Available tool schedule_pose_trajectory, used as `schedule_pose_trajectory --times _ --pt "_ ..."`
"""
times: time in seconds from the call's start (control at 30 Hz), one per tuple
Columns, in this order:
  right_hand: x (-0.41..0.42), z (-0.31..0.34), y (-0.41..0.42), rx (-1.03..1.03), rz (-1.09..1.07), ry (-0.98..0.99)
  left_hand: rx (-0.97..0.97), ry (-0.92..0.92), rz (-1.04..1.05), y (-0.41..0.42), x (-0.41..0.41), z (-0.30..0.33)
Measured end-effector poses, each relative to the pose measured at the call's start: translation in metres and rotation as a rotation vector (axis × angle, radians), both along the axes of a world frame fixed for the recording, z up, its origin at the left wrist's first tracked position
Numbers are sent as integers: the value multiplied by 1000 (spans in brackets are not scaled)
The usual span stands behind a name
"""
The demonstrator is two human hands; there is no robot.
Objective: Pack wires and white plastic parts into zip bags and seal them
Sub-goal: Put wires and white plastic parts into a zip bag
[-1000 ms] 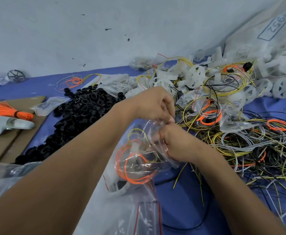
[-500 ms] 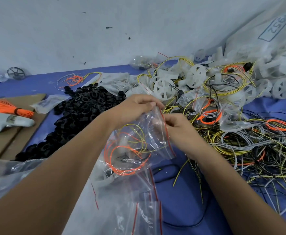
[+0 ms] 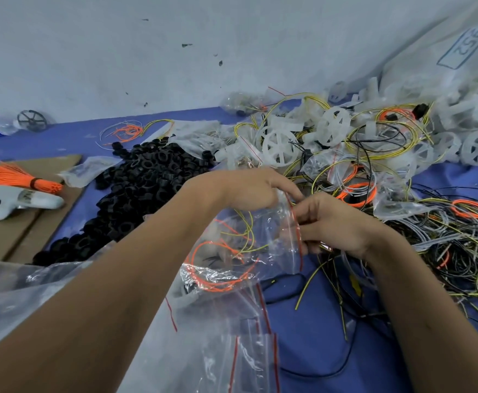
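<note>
A: What takes up the most room?

B: The blue table cover (image 3: pixel 311 330), and on its right side a wide tangle of loose wires (image 3: pixel 456 251), yellow, black, grey and orange. Behind that lies a heap of white plastic parts (image 3: pixel 331 129), wheel-shaped, running to the far right corner.

A: And left of the middle?

B: A pile of black rings (image 3: pixel 144 188), then a flat piece of cardboard (image 3: pixel 13 222) carrying a grey handheld controller (image 3: pixel 19 201) and an orange bundle of strands (image 3: pixel 13 178).

A: Where is the bag being packed?

B: The zip bag (image 3: pixel 243 251) is held up in the centre, above a stack of empty zip bags (image 3: pixel 223 353) at the near edge. Inside it I can see an orange wire coil (image 3: pixel 218 268) and thin yellow wire.

A: How do the hands have it?

B: Both at its red-lined mouth. The left hand (image 3: pixel 249 188) has fingers curled over the upper end of the strip. The right hand (image 3: pixel 331 222) pinches the strip lower down, thumb and fingers closed on the plastic.
</note>
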State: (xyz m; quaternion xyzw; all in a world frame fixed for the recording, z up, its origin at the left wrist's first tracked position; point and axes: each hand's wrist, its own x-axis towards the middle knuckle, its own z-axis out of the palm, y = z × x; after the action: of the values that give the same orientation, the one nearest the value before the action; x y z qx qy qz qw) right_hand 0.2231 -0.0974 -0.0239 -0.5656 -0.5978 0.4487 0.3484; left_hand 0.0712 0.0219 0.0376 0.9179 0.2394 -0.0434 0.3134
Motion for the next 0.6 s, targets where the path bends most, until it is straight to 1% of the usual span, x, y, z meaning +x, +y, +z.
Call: schedule_pose_trajectory --times 0.07,0.17,0.27,0.33,0.43,0.5,0.6 --pt "-11 -2 3 39 -79 128 22 17 3 0 0 2" --pt "-31 -8 8 23 -137 307 107 40 -12 3 -2 2" --pt "-43 -10 11 -3 -174 361 223 25 50 11 -8 -1" --pt "-44 -10 11 -7 -180 359 248 -44 83 13 -12 -3" --pt "-42 -16 14 20 -222 301 161 -233 143 10 -13 -5" --pt "-42 -19 17 101 -191 147 132 -329 179 7 -11 -7" --pt "-46 -23 21 211 -55 -70 82 -393 177 1 -10 -8"
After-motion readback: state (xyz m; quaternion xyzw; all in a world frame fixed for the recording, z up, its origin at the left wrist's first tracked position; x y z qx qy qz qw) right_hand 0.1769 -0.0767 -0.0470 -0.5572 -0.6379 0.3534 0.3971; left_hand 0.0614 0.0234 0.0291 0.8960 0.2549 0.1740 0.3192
